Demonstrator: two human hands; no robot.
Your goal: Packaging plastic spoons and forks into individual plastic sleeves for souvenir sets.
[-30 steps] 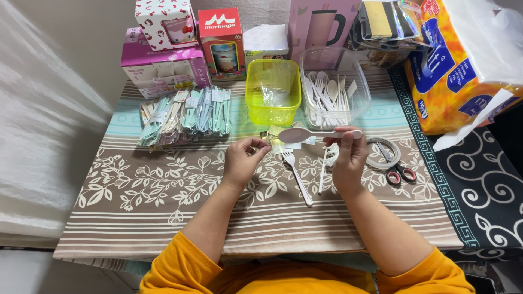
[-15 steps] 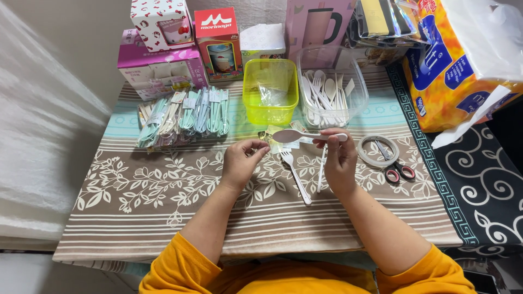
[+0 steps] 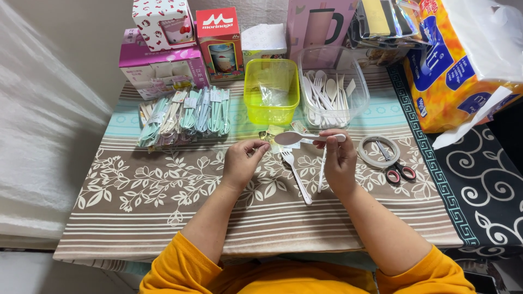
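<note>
My right hand [image 3: 338, 160] holds a white plastic spoon [image 3: 305, 137] by its handle, bowl pointing left, just above the table. My left hand [image 3: 242, 160] hovers beside the spoon's bowl with its fingertips pinched near a small clear wrapper [image 3: 272, 133]. A white plastic fork [image 3: 297, 175] and a thin white utensil [image 3: 322, 169] lie on the patterned tablecloth [image 3: 163, 190] between my hands. Behind them stand a yellow-green plastic tub [image 3: 271, 90] and a clear tub of white cutlery [image 3: 332, 92].
Several wrapped pastel cutlery sets [image 3: 182, 114] lie at the left. A tape roll [image 3: 378, 151] and red-handled scissors [image 3: 400, 171] sit to the right. Gift boxes [image 3: 163, 49] line the back edge, and a large orange pack of tissue [image 3: 463, 60] sits at the right.
Both hands with the spoon have shifted slightly towards me and to the left; the spoon stays in my right hand.
</note>
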